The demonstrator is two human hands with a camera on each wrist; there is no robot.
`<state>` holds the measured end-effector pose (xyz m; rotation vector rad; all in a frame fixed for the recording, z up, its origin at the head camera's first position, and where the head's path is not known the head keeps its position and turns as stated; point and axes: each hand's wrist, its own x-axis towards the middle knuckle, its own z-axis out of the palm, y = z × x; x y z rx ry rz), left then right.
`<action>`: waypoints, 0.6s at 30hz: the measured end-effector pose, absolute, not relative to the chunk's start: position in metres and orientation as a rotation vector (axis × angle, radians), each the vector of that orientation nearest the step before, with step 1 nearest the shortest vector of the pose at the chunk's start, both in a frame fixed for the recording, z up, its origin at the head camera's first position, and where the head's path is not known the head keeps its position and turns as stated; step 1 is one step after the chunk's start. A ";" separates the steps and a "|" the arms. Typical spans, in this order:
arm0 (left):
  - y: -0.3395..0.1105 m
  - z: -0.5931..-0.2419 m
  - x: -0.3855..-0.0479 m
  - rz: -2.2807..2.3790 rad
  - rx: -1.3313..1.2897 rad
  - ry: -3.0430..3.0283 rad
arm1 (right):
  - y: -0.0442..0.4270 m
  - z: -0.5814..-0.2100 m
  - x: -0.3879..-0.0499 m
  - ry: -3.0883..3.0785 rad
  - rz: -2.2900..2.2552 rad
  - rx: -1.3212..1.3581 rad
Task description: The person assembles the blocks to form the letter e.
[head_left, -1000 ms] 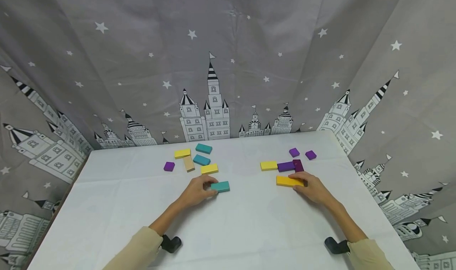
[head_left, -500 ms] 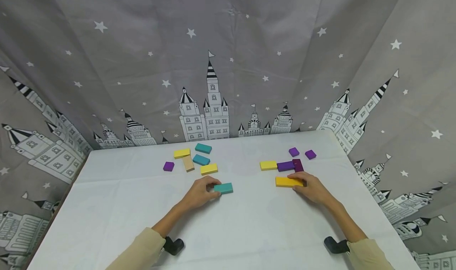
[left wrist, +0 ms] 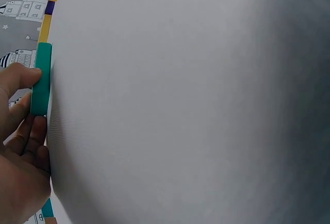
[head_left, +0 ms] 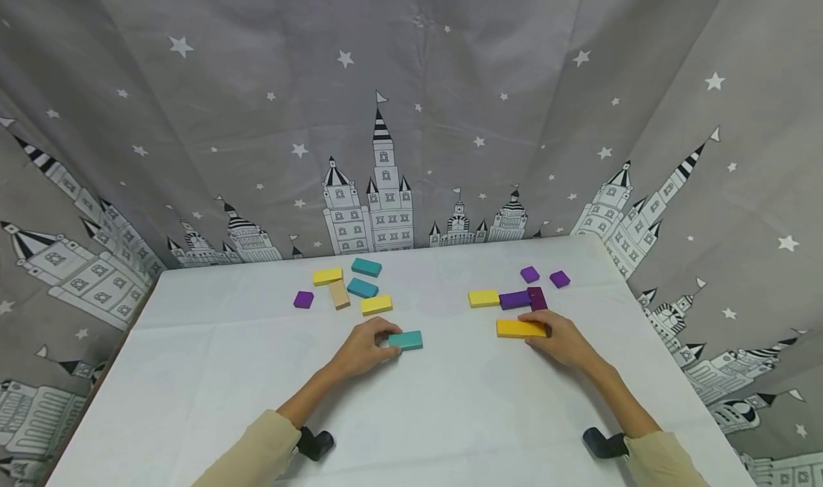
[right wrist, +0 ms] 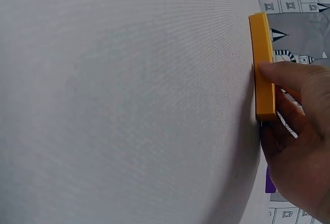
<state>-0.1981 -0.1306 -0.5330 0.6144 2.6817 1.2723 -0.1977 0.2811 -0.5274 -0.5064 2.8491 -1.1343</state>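
Note:
A teal block (head_left: 407, 340) lies flat near the middle of the white table, its left end pinched between the thumb and fingers of my left hand (head_left: 363, 347). In the left wrist view the thumb presses the near long side of that teal block (left wrist: 42, 80). Farther right, my right hand (head_left: 562, 339) pinches the right end of an orange-yellow block (head_left: 514, 328). The right wrist view shows the thumb on the side of this orange-yellow block (right wrist: 263, 69). Just beyond it a yellow block (head_left: 484, 298), a purple block (head_left: 515, 300) and a dark magenta block (head_left: 537, 298) lie in a row.
Behind my left hand lie yellow blocks (head_left: 376, 304), teal blocks (head_left: 363, 287), a tan block (head_left: 339, 295) and a small purple block (head_left: 303, 300). Two small purple blocks (head_left: 559, 279) sit at the back right. A grey castle-print curtain (head_left: 476, 116) hangs behind the table (head_left: 450, 415).
My left hand has slid the teal block a little to the right and slightly nearer to me. The right hand and its orange-yellow block have stayed almost where they were.

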 end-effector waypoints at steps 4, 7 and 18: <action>-0.129 -0.533 -0.198 1.281 0.592 2.669 | 0.280 -0.529 -0.198 2.868 -1.129 -0.511; -0.129 -0.532 -0.198 1.274 0.578 2.664 | 0.277 -0.528 -0.197 2.874 -1.133 -0.510; -0.130 -0.530 -0.198 1.267 0.558 2.649 | 0.247 -0.511 -0.202 2.814 -1.198 -0.676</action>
